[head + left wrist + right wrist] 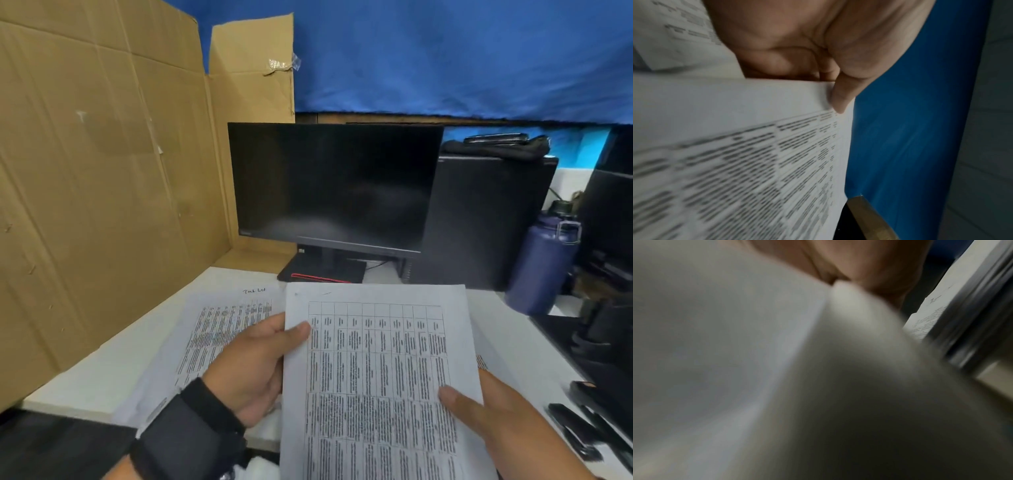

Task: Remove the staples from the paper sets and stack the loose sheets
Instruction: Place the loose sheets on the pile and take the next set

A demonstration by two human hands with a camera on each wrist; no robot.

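Progress looks partial, as far as we can judge. We hold one paper set (376, 377) up off the desk (102, 370) in front of the dark monitor (332, 188), its printed table facing us. Near its top left corner we see a small mark, but we cannot tell whether that is a staple or only a hole, so we cannot say if this set is already loose. Another printed sheet (222, 329) lies flat on the desk to the left, partly under our left hand (250, 370); it may be the start of the stack, though we cannot count what is in it. More paper shows under the held set on the right side. Dark tools (582, 431) lie at the right edge of the desk, too blurred to name, and neither hand holds one.

Our left hand pinches the left edge of the paper set, thumb on the front face and the fingers curled behind it; the left wrist view shows the thumb tip pressed on the margin. Our right hand (507, 421) takes the right edge the same way, thumb laid on the printed face and the rest tucked out of sight behind the paper. The right wrist view is blurred and shows only paper bending close to the palm.
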